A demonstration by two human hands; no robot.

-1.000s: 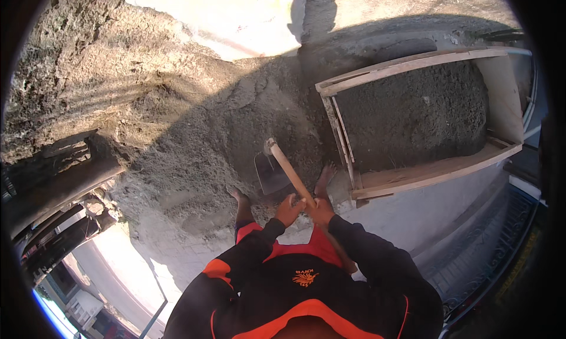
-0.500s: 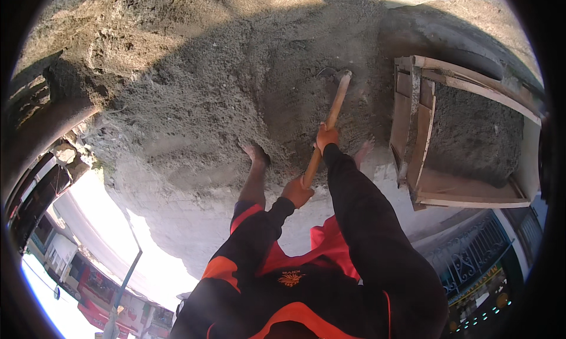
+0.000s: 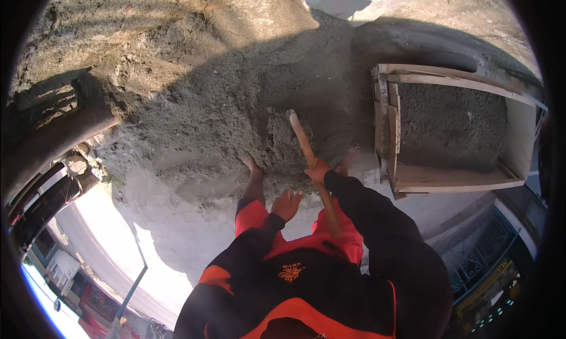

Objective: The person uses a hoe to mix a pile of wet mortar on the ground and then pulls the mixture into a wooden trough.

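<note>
My right hand (image 3: 318, 171) grips the middle of a long wooden handle (image 3: 302, 139). It belongs to a hoe-like tool whose head is sunk in or hidden by the grey sandy mix near my feet. The handle slants from the mix back toward my red shorts. My left hand (image 3: 286, 205) is off the handle, to its left, with fingers apart and nothing in them. Damp grey sandy mix (image 3: 200, 118) spreads in front of and around my bare feet.
On the right stands a wooden box (image 3: 386, 132) partly filled with grey mix. Pale concrete ground (image 3: 177, 209) lies behind the mix. A drop to a street with a pole (image 3: 132, 286) shows lower left, and a railing (image 3: 471, 274) lower right.
The tool has been drawn back toward me and its far end has shifted left. My left hand has let go of the handle. My right hand has come nearer, still gripping.
</note>
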